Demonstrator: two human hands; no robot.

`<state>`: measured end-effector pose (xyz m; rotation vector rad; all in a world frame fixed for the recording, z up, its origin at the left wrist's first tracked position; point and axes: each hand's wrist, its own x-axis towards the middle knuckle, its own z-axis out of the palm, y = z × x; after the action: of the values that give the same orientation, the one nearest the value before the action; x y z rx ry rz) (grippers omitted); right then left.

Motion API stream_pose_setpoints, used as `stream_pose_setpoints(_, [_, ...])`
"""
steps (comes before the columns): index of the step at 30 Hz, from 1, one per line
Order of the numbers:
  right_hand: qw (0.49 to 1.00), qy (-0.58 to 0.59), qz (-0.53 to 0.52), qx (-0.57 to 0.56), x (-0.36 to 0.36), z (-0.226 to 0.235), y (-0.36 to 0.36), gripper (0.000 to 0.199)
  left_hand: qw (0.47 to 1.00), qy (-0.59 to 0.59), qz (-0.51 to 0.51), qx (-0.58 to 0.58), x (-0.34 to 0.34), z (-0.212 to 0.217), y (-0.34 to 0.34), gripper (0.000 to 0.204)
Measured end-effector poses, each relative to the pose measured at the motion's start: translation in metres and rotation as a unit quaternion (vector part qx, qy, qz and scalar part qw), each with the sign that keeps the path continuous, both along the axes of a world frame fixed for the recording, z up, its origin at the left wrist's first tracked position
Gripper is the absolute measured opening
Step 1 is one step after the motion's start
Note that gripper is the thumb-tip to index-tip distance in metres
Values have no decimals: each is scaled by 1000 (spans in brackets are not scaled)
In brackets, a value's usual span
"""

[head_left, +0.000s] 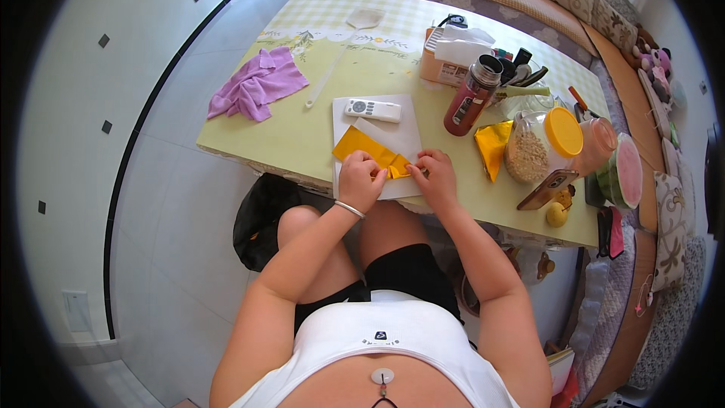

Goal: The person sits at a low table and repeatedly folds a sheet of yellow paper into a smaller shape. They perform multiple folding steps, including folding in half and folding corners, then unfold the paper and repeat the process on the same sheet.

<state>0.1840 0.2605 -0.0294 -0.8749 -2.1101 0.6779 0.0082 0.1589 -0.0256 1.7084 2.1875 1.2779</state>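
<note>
Your left hand (361,179) and right hand (433,174) sit together at the near edge of the table (302,136), both pinching the yellow paper (368,151). The left fingers are curled down and pressed onto the sheet's near corner; the right fingertips are closed on its fold at about 3 o'clock from the left hand. The paper lies on a white sheet (404,132), its long edge running from 10 o'clock toward your hands (the near corner is hidden under your fingers).

At 12 o'clock from your hands, on the same white sheet, lies a white remote (373,110), near but apart from the paper. At 2 o'clock stands a red bottle (470,100), upright, and just beyond it at 3 o'clock a second yellow piece (492,147) lies beside a clear jar with a yellow lid (545,145). A phone (547,190) leans at the table's near edge to your right.

To your left the tabletop is open as far as the purple cloth (255,86) at 10 o'clock, with a long white spoon-like tool (337,53) between. The right side is crowded up to the edge.
</note>
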Motion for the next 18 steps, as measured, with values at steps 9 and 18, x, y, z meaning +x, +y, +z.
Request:
stream_pose_setpoints(9, [996,-75,-50,21,-8,4,-5,23,998,18,50,-39,5,0,8,19])
stream_pose_setpoints(18, [955,-204,130,174,-10,2,-42,69,996,33,57,-57,6,-2,12,18])
